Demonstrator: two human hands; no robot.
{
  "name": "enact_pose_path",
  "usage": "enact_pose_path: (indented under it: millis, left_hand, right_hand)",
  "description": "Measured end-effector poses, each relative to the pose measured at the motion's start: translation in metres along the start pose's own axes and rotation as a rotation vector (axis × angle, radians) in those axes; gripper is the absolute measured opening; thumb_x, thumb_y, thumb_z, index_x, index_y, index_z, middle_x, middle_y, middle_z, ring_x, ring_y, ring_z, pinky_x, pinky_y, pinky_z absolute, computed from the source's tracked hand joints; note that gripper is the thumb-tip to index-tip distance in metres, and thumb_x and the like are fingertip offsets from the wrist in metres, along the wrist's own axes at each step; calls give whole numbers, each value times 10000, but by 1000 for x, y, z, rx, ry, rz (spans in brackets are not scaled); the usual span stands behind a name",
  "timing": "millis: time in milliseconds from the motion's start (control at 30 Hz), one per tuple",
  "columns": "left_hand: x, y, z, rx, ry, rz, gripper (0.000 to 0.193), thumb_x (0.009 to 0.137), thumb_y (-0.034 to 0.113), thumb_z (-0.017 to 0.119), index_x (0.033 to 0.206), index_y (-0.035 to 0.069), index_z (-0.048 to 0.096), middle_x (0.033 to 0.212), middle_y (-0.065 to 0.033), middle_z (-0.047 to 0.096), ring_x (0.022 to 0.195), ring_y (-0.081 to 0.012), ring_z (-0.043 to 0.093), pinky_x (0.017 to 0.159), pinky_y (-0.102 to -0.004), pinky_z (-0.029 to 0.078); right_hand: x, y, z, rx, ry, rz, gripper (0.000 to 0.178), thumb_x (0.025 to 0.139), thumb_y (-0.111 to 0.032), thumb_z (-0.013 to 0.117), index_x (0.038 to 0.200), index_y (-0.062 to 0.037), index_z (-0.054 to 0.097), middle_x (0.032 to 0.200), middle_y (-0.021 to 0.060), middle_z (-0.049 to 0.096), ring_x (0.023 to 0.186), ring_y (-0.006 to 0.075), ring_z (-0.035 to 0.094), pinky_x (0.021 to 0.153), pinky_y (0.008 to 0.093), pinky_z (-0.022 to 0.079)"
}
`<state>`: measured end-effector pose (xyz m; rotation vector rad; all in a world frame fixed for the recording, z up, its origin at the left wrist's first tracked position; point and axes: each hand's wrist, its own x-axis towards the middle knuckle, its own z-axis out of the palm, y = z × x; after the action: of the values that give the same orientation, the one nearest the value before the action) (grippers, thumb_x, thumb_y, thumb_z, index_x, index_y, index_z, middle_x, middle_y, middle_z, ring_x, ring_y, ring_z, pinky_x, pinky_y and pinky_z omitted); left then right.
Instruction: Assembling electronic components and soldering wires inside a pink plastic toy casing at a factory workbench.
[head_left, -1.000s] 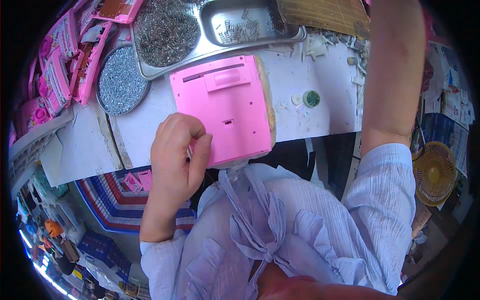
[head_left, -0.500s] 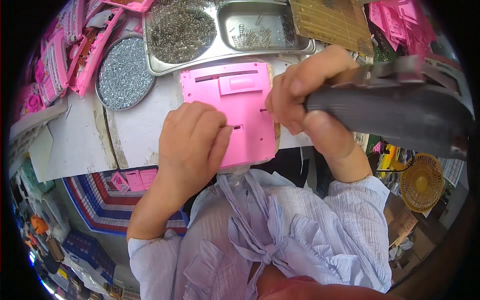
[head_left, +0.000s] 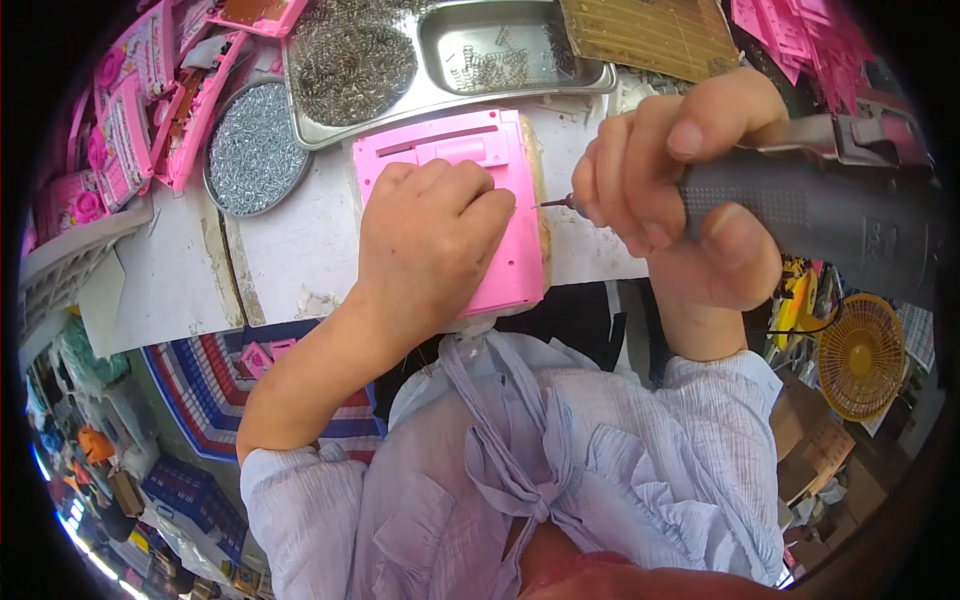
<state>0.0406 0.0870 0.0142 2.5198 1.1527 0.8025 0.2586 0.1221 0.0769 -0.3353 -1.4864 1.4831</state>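
Snugly, right grip [head_left: 650, 170] round stippled screwdriver [head_left: 815, 205], left grip [head_left: 428, 240] curled, contents unclear, plastic case [head_left: 515, 240]

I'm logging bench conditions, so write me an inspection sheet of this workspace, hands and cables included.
Surface: white table, scuffed along a dark seam.
Job's things: pink case lying flat; black screwdriver, tip at the case, contact unclear.
Clutter: metal tray of springs, small metal pieces, loose pink parts.
Hands: left hand over the case, grip hidden; right hand holds the screwdriver.
Cables: thin dark cord, ends unclear.
Surroundings: striped basket below the table, round yellow grille at right.
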Motion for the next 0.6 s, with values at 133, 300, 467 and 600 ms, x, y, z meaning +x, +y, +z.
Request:
enact_pose_path:
  millis: [133,300,467,600]
  left_hand:
    - [-1,2,7,15,87,17,96,781,120,665,873,102,679,864,-16,618,782,-206,609,756,-374,423]
    - [-4,3,5,43,56,36,201,787,115,658,977,86,716,935,-31,660,842,-209,646,801,-371,452]
    - [-5,2,4,28,49,37,258,787,118,688,1038,69,725,948,-42,665,859,-226,657,815,-379,467]
    - [-6,4,2,-29,68,-10,261,798,140,753,1045,64,723,948,-50,668,861,-239,655,819,-384,462]
  right_hand:
    - [-2,3,-1,21,12,-35,412,961,-368,666,1217,-93,496,678,-11,490,543,116,472,587,318,449]
    - [-1,2,-7,44,-20,-56,417,969,-358,670,1237,-87,501,678,-9,493,540,117,473,580,312,444]
    - [-2,3,-11,22,-72,-83,426,971,-370,680,1237,-87,506,676,-9,499,545,120,480,582,312,446]
    - [-4,4,-9,35,-44,-79,429,970,-377,686,1234,-90,507,678,-8,506,549,122,488,586,316,450]
